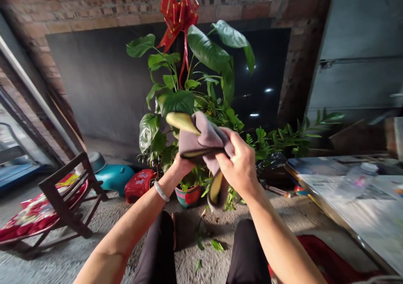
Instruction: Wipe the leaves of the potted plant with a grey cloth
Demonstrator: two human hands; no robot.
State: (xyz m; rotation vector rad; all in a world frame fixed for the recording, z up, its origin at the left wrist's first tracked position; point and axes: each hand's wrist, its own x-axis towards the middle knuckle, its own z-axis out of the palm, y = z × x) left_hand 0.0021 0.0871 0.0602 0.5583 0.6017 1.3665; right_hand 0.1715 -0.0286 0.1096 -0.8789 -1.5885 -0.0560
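Observation:
A mauve-grey cloth with dark edging and yellow showing on its turned-over parts is bunched between my hands, in front of the potted plant. My right hand grips it from the right, thumb over the fabric and fingers closed. My left hand holds its lower left side; most of those fingers are hidden behind the cloth. One yellow flap sticks out at the upper left, another hangs below my right hand. Close behind rises the large-leaved green plant in a red and green pot.
A red bow tops the plant. To the left stand a wooden chair with a red cushion, a teal object and a red object. At right is a table bearing a clear plastic bottle. Fallen leaves lie on the floor.

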